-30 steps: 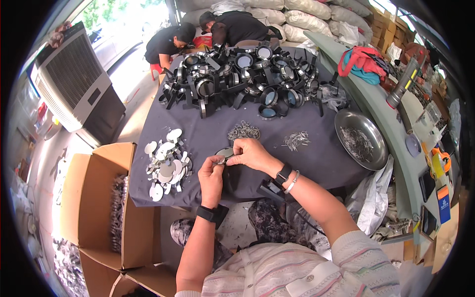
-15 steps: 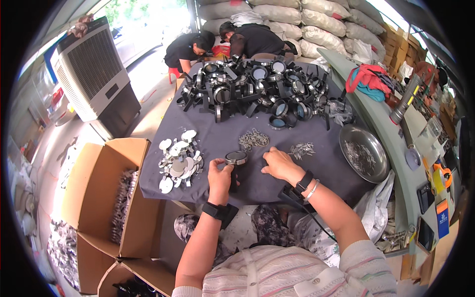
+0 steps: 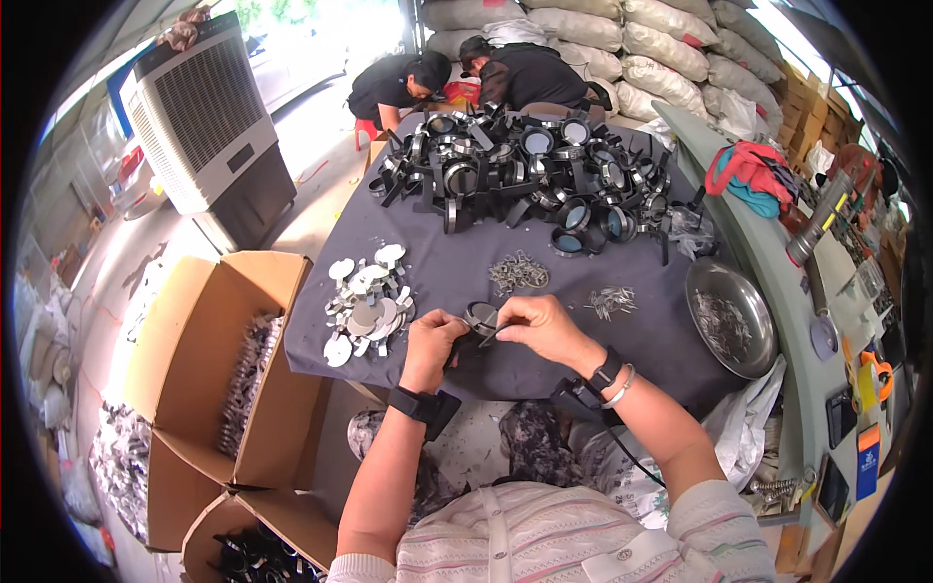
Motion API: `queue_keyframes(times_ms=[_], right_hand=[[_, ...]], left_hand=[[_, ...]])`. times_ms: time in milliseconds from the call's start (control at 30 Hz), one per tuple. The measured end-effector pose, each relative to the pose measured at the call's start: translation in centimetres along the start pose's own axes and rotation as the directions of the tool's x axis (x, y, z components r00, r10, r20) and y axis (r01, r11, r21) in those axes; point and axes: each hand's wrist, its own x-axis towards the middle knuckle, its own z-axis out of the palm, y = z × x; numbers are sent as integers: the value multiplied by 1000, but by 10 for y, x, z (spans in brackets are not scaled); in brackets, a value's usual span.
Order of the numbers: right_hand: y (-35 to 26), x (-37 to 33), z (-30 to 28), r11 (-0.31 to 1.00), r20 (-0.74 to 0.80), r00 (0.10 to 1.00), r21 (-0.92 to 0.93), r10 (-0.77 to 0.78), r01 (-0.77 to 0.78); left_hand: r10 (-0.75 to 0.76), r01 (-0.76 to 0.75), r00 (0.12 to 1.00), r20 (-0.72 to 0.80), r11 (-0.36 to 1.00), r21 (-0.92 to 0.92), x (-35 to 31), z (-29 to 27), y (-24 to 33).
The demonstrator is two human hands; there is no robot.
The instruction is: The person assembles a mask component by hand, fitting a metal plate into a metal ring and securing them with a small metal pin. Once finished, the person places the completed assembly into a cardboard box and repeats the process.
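Above the near part of the table, both hands meet at a round black part with a metal rim (image 3: pixel 480 313). My left hand (image 3: pixel 432 347) grips its left side, fingers closed. At its right side my right hand (image 3: pixel 546 328) pinches a thin dark strip that seems to belong to the part; anything smaller in those fingers is hidden. Just beyond the hands lies a heap of small metal clips (image 3: pixel 518 273). A scatter of thin metal pins (image 3: pixel 611 302) is to the right. Flat silvery discs with tabs (image 3: pixel 364 313) are piled to the left.
A large heap of similar round black parts (image 3: pixel 525 170) covers the table's far end. A metal bowl of pins (image 3: pixel 721 361) stands at the right edge. Open cardboard boxes (image 3: pixel 180 364) are at the left, near an air cooler (image 3: pixel 209 117). Two people (image 3: pixel 530 76) bend down beyond the table.
My right hand has moved left from the tabletop to the round black part, and its fingers now pinch the strip there. My left hand still holds the part, which is tilted differently.
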Motion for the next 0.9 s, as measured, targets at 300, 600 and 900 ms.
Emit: queue_keyframes(times_ms=[300, 600, 900], right_hand=[[18, 21, 20, 892, -26, 945, -340, -325, 298], [11, 37, 12, 853, 81, 960, -444, -268, 275], [9, 60, 4, 928, 213, 971, -327, -112, 179]], left_hand=[[85, -85, 996, 9, 996, 26, 8, -5, -11], [632, -577, 769, 94, 623, 529, 1, -2, -27], [709, -596, 696, 116, 480, 644, 8, -1, -34]])
